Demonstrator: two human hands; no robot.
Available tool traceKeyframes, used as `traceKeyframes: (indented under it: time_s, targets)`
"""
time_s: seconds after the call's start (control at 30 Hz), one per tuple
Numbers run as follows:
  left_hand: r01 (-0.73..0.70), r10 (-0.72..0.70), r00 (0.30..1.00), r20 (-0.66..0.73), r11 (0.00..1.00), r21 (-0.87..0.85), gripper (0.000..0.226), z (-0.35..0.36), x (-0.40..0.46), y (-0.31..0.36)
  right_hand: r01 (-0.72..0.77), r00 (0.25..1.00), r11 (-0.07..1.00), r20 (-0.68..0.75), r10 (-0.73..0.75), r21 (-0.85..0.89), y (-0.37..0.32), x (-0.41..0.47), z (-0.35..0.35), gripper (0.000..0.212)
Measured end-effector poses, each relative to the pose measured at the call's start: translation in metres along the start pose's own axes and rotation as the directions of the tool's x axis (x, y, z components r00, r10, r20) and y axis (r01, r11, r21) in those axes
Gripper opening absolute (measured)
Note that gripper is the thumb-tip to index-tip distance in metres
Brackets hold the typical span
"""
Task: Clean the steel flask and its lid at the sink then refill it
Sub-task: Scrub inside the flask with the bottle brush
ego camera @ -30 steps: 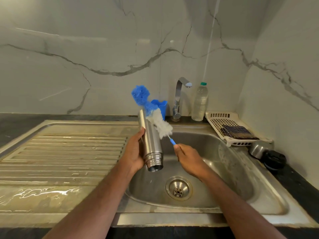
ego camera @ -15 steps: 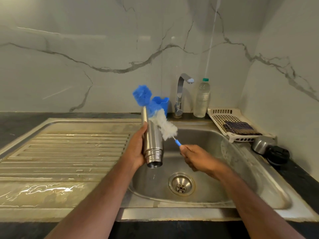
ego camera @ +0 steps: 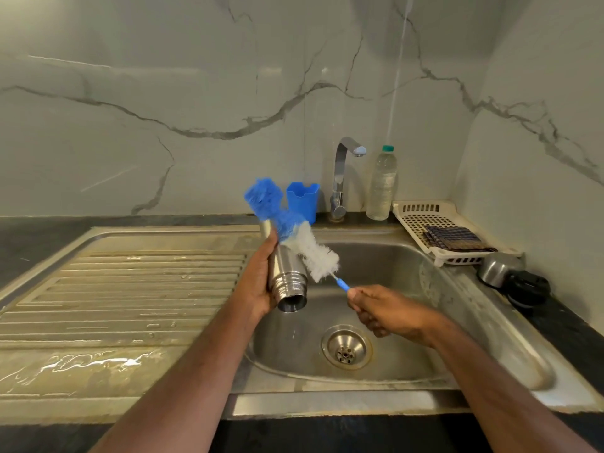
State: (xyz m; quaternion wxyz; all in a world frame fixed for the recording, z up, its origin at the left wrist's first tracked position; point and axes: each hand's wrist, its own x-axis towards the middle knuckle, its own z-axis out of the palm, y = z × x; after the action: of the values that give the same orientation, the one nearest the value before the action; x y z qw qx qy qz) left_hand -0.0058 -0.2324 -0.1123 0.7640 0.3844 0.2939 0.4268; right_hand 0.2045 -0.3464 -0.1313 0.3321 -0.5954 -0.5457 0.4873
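Left hand point(ego camera: 258, 282) wraps flask point(ego camera: 284, 273), mouth tilted down over sink point(ego camera: 408, 256) for draining; right hand point(ego camera: 385, 308) fingers curl round brush point(ego camera: 294, 230) handle, scrubbing its outside.

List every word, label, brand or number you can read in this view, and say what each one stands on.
No text can be read anywhere in this view.
Plastic bottle by the tap: no label shows.
Steel flask in the left hand: bare metal, no marking visible.
Blue cup, bottle brush and black lid: no print visible.
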Motion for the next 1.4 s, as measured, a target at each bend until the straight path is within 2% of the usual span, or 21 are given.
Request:
traceKeyframes:
  time_s: [0.07,0.13,0.2,0.23,0.3,0.37,0.43,0.6,0.63,0.73,0.8,0.87,0.93,1.0,1.03,1.1,1.17,1.2,1.27,1.33,1.4]
  targets:
    - [0.008,-0.008,1.000,-0.013,1.000,-0.017,0.059,-0.002,0.001,0.001,0.034,0.999,0.997,-0.033,-0.037,-0.070,-0.003,0.004,0.007,0.035]
    - [0.021,-0.021,1.000,-0.003,0.999,0.039,0.061,0.001,-0.002,-0.001,0.082,0.974,0.984,-0.195,-0.112,-0.157,-0.009,0.019,0.017,0.035]
    - [-0.006,0.006,1.000,0.003,0.998,0.068,0.070,0.004,-0.003,-0.006,0.085,0.947,0.987,-0.296,-0.123,-0.139,-0.014,0.029,0.021,0.035]
    - [-0.026,0.025,1.000,0.006,0.999,0.048,0.073,0.004,-0.002,-0.007,0.075,0.957,0.995,-0.277,-0.090,-0.062,-0.014,0.030,0.019,0.035]
    - [-0.068,0.068,0.998,-0.014,0.997,-0.044,0.069,0.000,0.001,-0.001,0.018,0.991,0.998,-0.136,-0.009,0.066,-0.009,0.019,0.011,0.033]
    - [-0.098,0.094,0.995,-0.031,0.982,-0.164,0.064,-0.010,0.004,0.009,-0.020,0.999,0.997,-0.042,0.024,0.074,-0.001,0.004,0.001,0.035]
    - [-0.082,0.085,0.996,0.006,0.974,-0.212,0.060,-0.018,0.004,0.013,-0.011,0.998,0.999,-0.062,0.014,0.048,0.000,0.001,0.000,0.035]
    - [0.031,-0.021,0.993,0.115,0.995,-0.090,0.059,-0.005,0.001,-0.002,0.118,0.955,0.987,-0.259,-0.144,-0.113,-0.019,0.025,0.024,0.035]
    - [0.027,-0.020,0.995,0.098,0.997,-0.073,0.062,-0.004,0.001,-0.003,0.112,0.963,0.990,-0.236,-0.129,-0.086,-0.019,0.024,0.022,0.035]
    - [-0.007,0.007,1.000,0.000,0.998,-0.058,0.062,-0.008,0.005,0.002,0.039,0.999,0.999,-0.019,-0.039,0.008,-0.009,0.003,0.004,0.035]
    - [-0.031,0.031,0.999,-0.014,0.998,-0.055,0.062,-0.010,0.007,0.004,0.020,1.000,1.000,0.023,-0.020,-0.016,-0.005,-0.005,0.001,0.036]
    - [-0.027,0.027,1.000,-0.015,0.999,-0.032,0.066,-0.008,0.008,0.000,0.058,0.991,0.992,-0.110,-0.070,-0.111,-0.008,0.006,0.009,0.036]
    - [0.011,-0.011,1.000,-0.026,1.000,0.009,0.064,-0.004,0.005,-0.005,0.108,0.941,0.963,-0.286,-0.179,-0.245,-0.017,0.023,0.020,0.037]
    - [0.044,-0.044,0.999,-0.012,0.999,0.017,0.066,-0.004,0.004,-0.008,0.119,0.923,0.968,-0.335,-0.189,-0.220,-0.019,0.030,0.020,0.037]
    - [0.057,-0.058,0.998,0.015,0.998,0.011,0.069,-0.004,0.005,-0.008,0.112,0.946,0.986,-0.291,-0.143,-0.120,-0.018,0.027,0.017,0.037]
    - [0.062,-0.062,0.997,0.046,0.998,0.000,0.068,-0.004,0.004,-0.007,0.036,0.997,0.997,-0.072,-0.032,0.066,-0.012,0.010,0.006,0.036]
    - [0.049,-0.049,0.998,0.025,0.999,0.019,0.065,-0.003,0.004,-0.006,-0.004,0.997,0.996,0.075,-0.003,0.085,-0.005,-0.005,-0.005,0.036]
    - [0.045,-0.045,0.999,0.021,0.998,0.032,0.068,-0.002,0.003,-0.006,0.002,0.997,0.998,0.077,-0.007,0.057,-0.003,-0.006,-0.008,0.036]
    - [0.053,-0.055,0.997,0.049,0.998,0.036,0.073,0.002,0.001,-0.007,0.044,0.998,0.999,-0.043,-0.044,-0.015,-0.005,0.003,-0.007,0.035]
    - [0.062,-0.066,0.993,0.095,0.997,0.047,0.066,0.005,-0.002,-0.007,0.106,0.973,0.993,-0.201,-0.114,-0.049,-0.011,0.018,0.003,0.034]
    - [0.056,-0.059,0.995,0.084,0.998,0.038,0.062,0.006,-0.003,-0.006,0.138,0.951,0.988,-0.269,-0.152,-0.073,-0.016,0.027,0.014,0.034]
